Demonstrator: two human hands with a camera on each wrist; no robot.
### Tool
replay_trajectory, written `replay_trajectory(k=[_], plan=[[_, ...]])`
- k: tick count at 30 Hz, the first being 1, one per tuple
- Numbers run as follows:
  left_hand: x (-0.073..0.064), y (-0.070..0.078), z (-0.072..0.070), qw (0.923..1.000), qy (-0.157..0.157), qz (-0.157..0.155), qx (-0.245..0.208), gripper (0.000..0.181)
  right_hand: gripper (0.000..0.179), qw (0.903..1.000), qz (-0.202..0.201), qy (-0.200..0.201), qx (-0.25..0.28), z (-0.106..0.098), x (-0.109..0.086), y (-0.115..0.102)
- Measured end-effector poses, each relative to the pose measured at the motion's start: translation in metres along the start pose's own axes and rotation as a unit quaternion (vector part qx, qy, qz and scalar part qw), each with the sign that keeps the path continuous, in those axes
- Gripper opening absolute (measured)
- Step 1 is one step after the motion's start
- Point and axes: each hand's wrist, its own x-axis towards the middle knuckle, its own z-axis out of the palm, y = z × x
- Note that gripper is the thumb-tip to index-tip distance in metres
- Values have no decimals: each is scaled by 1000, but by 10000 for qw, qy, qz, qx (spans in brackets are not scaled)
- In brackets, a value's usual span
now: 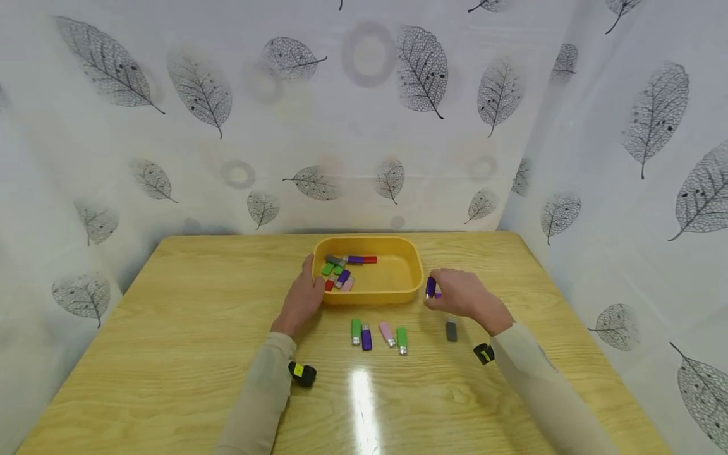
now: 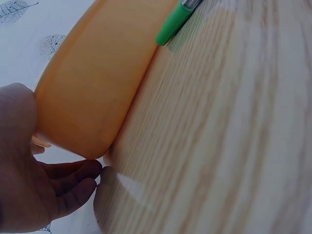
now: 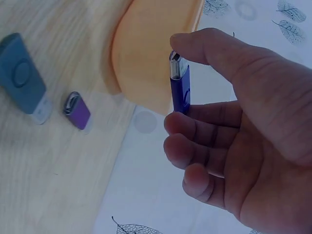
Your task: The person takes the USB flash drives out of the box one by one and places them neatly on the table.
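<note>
My right hand pinches a purple USB flash drive between thumb and fingertips, just off the right end of the yellow plastic tray. The drive stands roughly upright, its metal plug toward the thumb in the right wrist view. Below it, a small purple drive and a grey drive lie on the table. My left hand grips the tray's left end. Inside, toward the left, several drives lie jumbled, among them a red one and a grey one.
On the wooden table, in front of the tray, lie a green drive, a purple drive, a pink drive and another green drive. A leaf-patterned curtain hangs behind and along the sides.
</note>
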Motion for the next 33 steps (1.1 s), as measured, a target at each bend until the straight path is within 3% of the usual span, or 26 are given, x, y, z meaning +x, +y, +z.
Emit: replay_trajectory(k=[14, 23, 33], plan=[[0, 4, -2, 10000, 1, -1, 14, 67, 28, 9935, 398, -1055, 128, 27, -7, 5], [1, 3, -1, 10000, 0, -46, 38, 68, 32, 9900, 435, -1340, 100, 40, -7, 3], [1, 0, 0, 10000, 3, -59, 55, 68, 42, 9876, 501, -1474, 192, 41, -6, 3]])
